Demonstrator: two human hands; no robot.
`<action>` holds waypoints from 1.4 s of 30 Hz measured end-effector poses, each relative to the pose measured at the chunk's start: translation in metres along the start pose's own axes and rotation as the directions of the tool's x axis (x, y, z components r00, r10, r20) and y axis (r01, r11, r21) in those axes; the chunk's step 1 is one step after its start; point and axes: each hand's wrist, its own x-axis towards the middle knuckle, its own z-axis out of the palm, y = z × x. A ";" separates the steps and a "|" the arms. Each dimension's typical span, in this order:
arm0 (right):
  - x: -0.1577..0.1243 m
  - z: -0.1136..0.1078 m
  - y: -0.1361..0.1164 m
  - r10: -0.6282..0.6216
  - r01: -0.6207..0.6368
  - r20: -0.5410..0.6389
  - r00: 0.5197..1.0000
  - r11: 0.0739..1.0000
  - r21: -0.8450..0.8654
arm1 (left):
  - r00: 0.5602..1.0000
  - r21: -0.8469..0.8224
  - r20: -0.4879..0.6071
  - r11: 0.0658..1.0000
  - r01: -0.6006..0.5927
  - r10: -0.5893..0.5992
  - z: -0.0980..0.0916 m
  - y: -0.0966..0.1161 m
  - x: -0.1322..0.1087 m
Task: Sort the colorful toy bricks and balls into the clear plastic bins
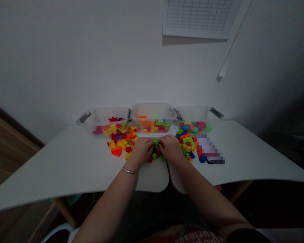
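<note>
Side by side over a heap of colourful toy building bricks [121,143], my two hands nearly meet. My left hand [143,148], with a silver bangle on the wrist, has its fingers curled inward at the heap. Curled the same way, my right hand [170,146] faces it from the other side. A green brick [155,140] shows in the narrow gap between the fingertips; whether it is gripped or lies on the heap cannot be made out. Red, blue and green bricks lie just below the hands. Whatever the fingers pinch is hidden.
Along the wall stand three clear plastic boxes: the left box [108,113], middle box [154,109] and right box [192,113], each with colourful pieces inside. A pixelated flat object [209,148] lies right of the bricks. The white tabletop [73,162] has a seam near my right forearm.
</note>
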 end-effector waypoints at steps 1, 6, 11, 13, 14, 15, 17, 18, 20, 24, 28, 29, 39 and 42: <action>-0.002 0.004 0.001 -0.009 0.010 0.034 0.999 1.000 -0.029 | 1.000 0.011 -0.008 1.000 0.013 -0.013 -0.001 0.000 0.000; -0.006 0.014 0.008 -0.034 0.040 0.089 0.995 0.997 -0.063 | 0.999 0.051 -0.029 0.998 0.044 -0.043 -0.002 0.000 0.000; -0.006 0.016 0.007 -0.032 0.035 0.061 0.998 0.998 -0.049 | 1.000 0.028 -0.003 1.000 0.013 -0.013 0.000 0.000 -0.001; -0.006 0.017 0.007 -0.023 0.025 0.053 0.998 0.999 -0.037 | 1.000 0.017 0.008 1.000 0.000 0.000 0.001 -0.001 -0.001; -0.005 0.018 0.007 -0.018 0.020 0.050 0.999 0.999 -0.031 | 1.000 0.012 0.012 1.000 -0.003 0.003 0.001 -0.001 -0.001; -0.005 0.019 0.007 -0.015 0.017 0.049 0.999 0.999 -0.028 | 1.000 0.008 0.017 1.000 -0.004 0.004 0.001 -0.001 -0.001; -0.004 0.020 0.008 -0.007 0.009 0.052 0.999 0.999 -0.031 | 0.999 0.001 0.034 1.000 0.000 0.000 0.001 -0.001 -0.001; -0.004 0.020 0.008 -0.001 0.003 0.056 0.998 0.999 -0.034 | 0.999 -0.001 0.043 1.000 0.005 -0.005 0.000 -0.001 -0.001; -0.004 0.020 0.009 0.010 -0.008 0.059 0.998 0.999 -0.038 | 0.998 0.003 0.059 1.000 0.012 -0.013 0.000 -0.001 -0.001; -0.003 0.020 0.009 0.011 -0.008 0.057 0.998 0.999 -0.045 | 0.998 0.017 0.062 1.000 0.009 -0.010 0.000 0.000 0.000; -0.003 0.021 0.009 0.034 -0.030 0.051 0.998 0.996 -0.084 | 0.999 0.037 0.041 0.999 0.012 -0.013 0.001 0.000 -0.001; -0.004 0.021 0.009 0.040 -0.035 0.046 0.998 0.994 -0.101 | 0.999 0.041 0.037 0.999 0.015 -0.017 0.001 0.000 -0.001; -0.003 0.013 0.011 0.064 -0.049 0.094 0.993 0.987 -0.152 | 0.999 0.039 0.033 0.999 0.004 -0.005 0.000 0.000 -0.001; -0.001 0.012 0.010 0.075 -0.059 0.091 0.993 0.984 -0.168 | 0.999 0.041 0.041 0.999 0.009 -0.011 0.000 0.000 -0.001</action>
